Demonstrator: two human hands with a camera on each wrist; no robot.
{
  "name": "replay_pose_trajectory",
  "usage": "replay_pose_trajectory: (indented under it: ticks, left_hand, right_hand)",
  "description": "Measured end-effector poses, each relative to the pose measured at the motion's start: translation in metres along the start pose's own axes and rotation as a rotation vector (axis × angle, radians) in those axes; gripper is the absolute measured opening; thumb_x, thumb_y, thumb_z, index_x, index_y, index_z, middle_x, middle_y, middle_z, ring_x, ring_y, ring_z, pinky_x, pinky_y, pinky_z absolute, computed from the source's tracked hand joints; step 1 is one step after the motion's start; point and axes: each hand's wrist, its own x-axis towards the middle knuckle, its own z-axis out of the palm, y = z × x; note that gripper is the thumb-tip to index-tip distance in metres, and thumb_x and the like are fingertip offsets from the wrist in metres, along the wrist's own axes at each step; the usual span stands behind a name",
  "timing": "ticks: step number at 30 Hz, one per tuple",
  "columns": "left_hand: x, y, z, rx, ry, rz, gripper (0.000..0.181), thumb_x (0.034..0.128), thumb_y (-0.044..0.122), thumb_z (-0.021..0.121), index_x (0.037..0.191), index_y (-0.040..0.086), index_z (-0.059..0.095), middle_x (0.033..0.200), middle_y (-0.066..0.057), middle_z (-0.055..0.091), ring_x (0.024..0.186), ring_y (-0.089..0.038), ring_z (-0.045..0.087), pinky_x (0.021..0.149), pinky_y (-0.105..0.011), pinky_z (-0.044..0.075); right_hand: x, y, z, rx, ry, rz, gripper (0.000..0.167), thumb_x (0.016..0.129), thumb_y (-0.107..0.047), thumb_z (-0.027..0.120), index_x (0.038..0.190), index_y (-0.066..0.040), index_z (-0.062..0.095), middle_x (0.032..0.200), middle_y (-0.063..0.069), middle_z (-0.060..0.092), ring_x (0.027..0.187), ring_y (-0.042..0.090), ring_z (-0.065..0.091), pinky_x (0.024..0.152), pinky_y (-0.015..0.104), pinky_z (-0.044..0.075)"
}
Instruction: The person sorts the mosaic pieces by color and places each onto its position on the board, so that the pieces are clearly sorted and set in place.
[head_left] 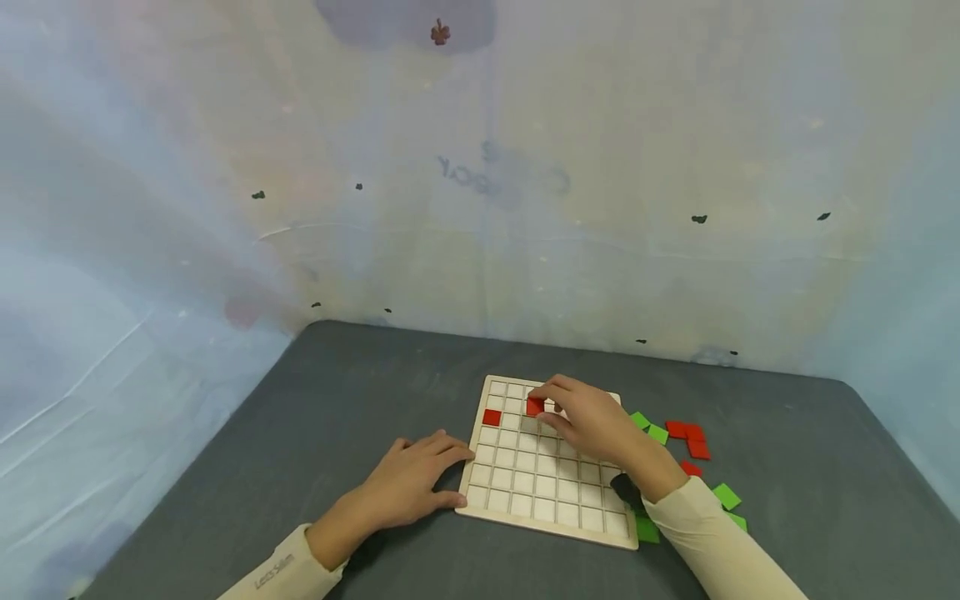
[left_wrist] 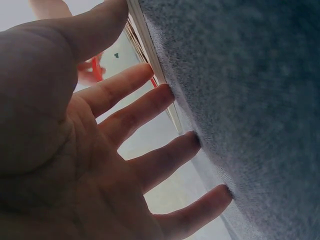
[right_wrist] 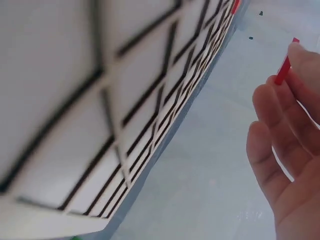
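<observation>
A wooden grid board (head_left: 543, 531) with white squares lies on the dark table. My right hand (head_left: 596, 421) is over its far part, pinching a red square tile (head_left: 534, 407); the right wrist view shows this red tile (right_wrist: 286, 69) between thumb and fingers, held up off the board. Another red tile (head_left: 491, 417) sits in a cell near the board's left edge. My left hand (head_left: 408, 482) rests on the table with fingers spread, thumb and fingertips touching the board's left edge. The left wrist view shows these straight fingers (left_wrist: 160, 162) beside the wooden edge.
Right of the board lie several loose red tiles (head_left: 698, 450) and green tiles (head_left: 726, 497), some partly hidden by my right forearm. A pale, marked sheet (head_left: 525, 250) hangs behind the table (head_left: 360, 375) and at its sides.
</observation>
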Motion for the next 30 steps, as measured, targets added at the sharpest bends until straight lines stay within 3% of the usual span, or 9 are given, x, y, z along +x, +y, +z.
replay_pose_trajectory:
  ticks: [12, 21, 30]
  left_hand:
    - [0.001, 0.005, 0.000, 0.005, -0.007, -0.006, 0.058, 0.0877, 0.054, 0.068, 0.139, 0.031, 0.055, 0.146, 0.006, 0.052, 0.143, -0.030, 0.042, 0.101, -0.065, 0.036]
    - [0.002, 0.004, 0.000, 0.014, -0.006, 0.000, 0.058, 0.0875, 0.055, 0.068, 0.139, 0.032, 0.055, 0.146, 0.007, 0.052, 0.144, -0.029, 0.042, 0.101, -0.064, 0.037]
    - [-0.001, 0.005, 0.001, -0.004, -0.007, -0.001, 0.059, 0.0864, 0.056, 0.069, 0.138, 0.031, 0.056, 0.145, 0.007, 0.053, 0.143, -0.031, 0.042, 0.101, -0.066, 0.036]
  right_hand:
    - [0.012, -0.003, 0.011, 0.009, -0.078, 0.029, 0.030, 0.096, -0.028, 0.069, 0.125, -0.021, 0.067, 0.114, -0.006, 0.064, 0.088, 0.006, 0.062, 0.077, 0.029, 0.052]
    - [0.019, -0.005, 0.018, -0.010, -0.114, 0.037, 0.032, 0.095, -0.031, 0.069, 0.124, -0.016, 0.068, 0.114, 0.000, 0.066, 0.097, 0.015, 0.065, 0.082, 0.035, 0.054]
    - [0.025, -0.014, 0.027, -0.056, -0.193, 0.061, 0.032, 0.096, -0.035, 0.067, 0.124, -0.019, 0.068, 0.115, -0.004, 0.066, 0.103, 0.014, 0.064, 0.084, 0.033, 0.054]
